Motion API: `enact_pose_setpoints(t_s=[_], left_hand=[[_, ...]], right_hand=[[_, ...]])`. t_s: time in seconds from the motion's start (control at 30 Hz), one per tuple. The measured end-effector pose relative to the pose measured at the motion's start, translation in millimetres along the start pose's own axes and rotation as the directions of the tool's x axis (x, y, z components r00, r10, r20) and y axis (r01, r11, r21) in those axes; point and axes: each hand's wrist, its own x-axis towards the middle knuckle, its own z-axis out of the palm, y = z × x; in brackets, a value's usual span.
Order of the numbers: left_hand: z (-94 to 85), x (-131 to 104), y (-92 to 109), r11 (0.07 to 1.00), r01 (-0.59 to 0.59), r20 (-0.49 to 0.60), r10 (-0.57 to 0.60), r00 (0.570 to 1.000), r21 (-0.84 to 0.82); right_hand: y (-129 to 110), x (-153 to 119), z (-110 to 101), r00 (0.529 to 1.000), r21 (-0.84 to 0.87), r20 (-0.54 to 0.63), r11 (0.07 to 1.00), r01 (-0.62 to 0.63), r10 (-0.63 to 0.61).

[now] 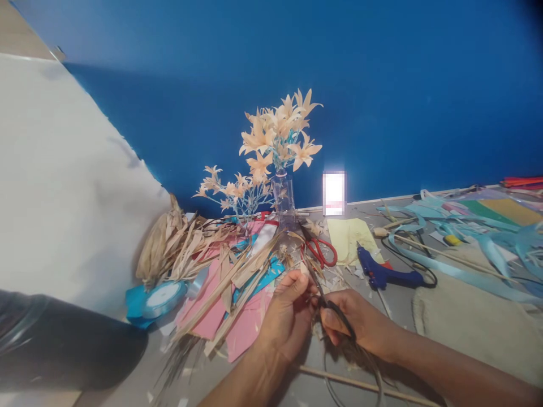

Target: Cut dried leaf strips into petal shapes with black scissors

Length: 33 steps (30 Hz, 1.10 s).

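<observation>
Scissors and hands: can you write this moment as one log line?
right hand: holds black scissors | left hand: pinches husk strip at blades | nearby: red scissors, glue gun

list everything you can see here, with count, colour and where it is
black-handled scissors: 1, black, in the right hand
thin dried husk strip: 1, tan, pinched by the left hand
red-handled scissors: 1, red, beyond the hands
blue glue gun: 1, blue, right of centre
clear glass bottle of peach husk flowers: 1, by the blue wall
dried corn husks: a pile, tan, left
pink paper sheets: several, under the husks
light blue ribbon spool: 1, left
loose light blue ribbons: many, right
yellow paper sheet: 1, centre
left hand: 1, centre bottom
right hand: 1, beside it
</observation>
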Motion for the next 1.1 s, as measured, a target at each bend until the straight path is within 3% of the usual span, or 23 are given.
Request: enact_pose_setpoints(t_s=[0.1, 0.23, 0.4, 0.5, 0.67, 0.73, 0.87, 1.1], left_hand=[[0.6, -0.6, 3.8, 1.0, 0.005, 0.001, -0.005, 1.0, 0.023], [-0.2, -1.7, 4.8, 0.984, 0.082, 0.044, -0.09, 0.995, 0.16], [1.9, -4.3, 0.9, 0.906, 0.1, 0.095, -0.152, 0.984, 0.412], [4.0, -5.1, 0.7, 0.878, 0.074, 0.122, -0.148, 0.981, 0.473], [5.1, -5.5, 1.9, 0.937, 0.034, 0.18, -0.102, 0.978, 0.348], [4.4, -5.8, 0.2, 0.928, 0.013, 0.18, -0.086, 0.98, 0.372], [3.2, -6.1, -3.2, 0.895, -0.029, 0.149, -0.042, 0.988, 0.445], [5.4, -7.8, 2.7, 0.97, 0.022, 0.352, -0.11, 0.929, 0.244]], right_hand=[[-12.8, -0.2, -6.4, 0.99, -0.007, -0.139, 1.0, 0.005, -0.006], [-25.5, 0.6, -20.4, 0.943, 0.051, -0.325, 0.997, -0.057, 0.071], [-27.0, -1.9, -30.0, 0.969, 0.073, -0.24, 0.997, -0.037, 0.053], [-27.1, -3.4, -28.6, 0.972, 0.048, -0.226, 0.998, -0.049, 0.058], [-24.8, -1.5, -25.3, 0.936, 0.187, -0.348, 0.982, 0.02, 0.047], [-22.9, -0.2, -24.0, 0.935, 0.254, -0.35, 0.967, 0.036, 0.057], [-19.1, 1.1, -19.5, 0.949, 0.32, -0.31, 0.946, 0.041, 0.063], [-20.1, 0.7, -17.6, 0.989, 0.633, -0.147, 0.77, 0.073, 0.027]])
